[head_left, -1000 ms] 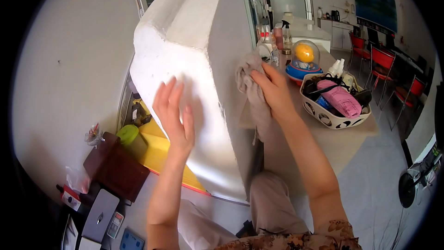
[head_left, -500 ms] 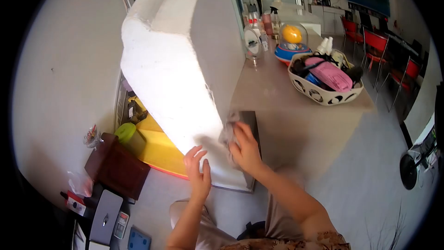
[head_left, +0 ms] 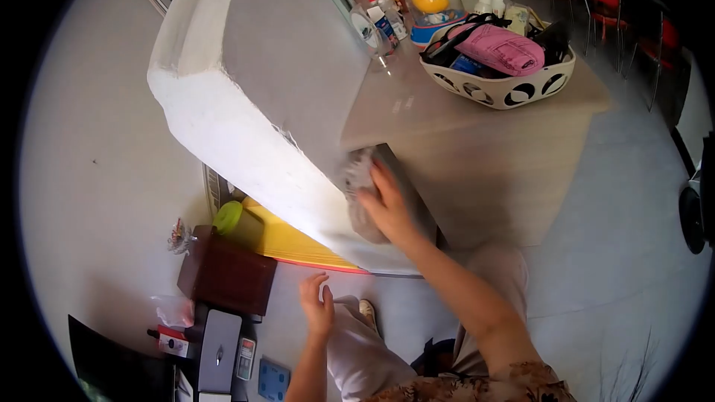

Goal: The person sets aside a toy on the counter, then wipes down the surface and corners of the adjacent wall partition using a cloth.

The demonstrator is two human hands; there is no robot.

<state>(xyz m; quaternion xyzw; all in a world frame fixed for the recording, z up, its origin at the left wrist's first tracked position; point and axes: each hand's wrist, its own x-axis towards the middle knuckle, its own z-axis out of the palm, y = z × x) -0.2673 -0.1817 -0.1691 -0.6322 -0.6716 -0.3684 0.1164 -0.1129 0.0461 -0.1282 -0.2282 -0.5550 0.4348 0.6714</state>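
My right hand [head_left: 386, 205] is closed on a crumpled grey-beige cloth [head_left: 361, 197]. The cloth lies against the lower edge of the white wall end [head_left: 246, 134], where it meets the grey side face. My left hand [head_left: 318, 304] is held lower down, above the floor and near my knee, its fingers loosely curled and apart with nothing in them. It touches neither the wall nor the cloth.
A basket [head_left: 499, 93] holding a pink pouch stands on the counter [head_left: 477, 149], beside a domed toy [head_left: 432, 11] and bottles. Left below are a yellow surface [head_left: 298, 242], a green-lidded bin [head_left: 237, 222], a dark red cabinet [head_left: 231, 272] and a blue scale [head_left: 274, 380].
My right hand has moved down the wall edge with the cloth. My left hand has dropped away from the white face. The view has tilted and shifted, with the basket now higher in it.
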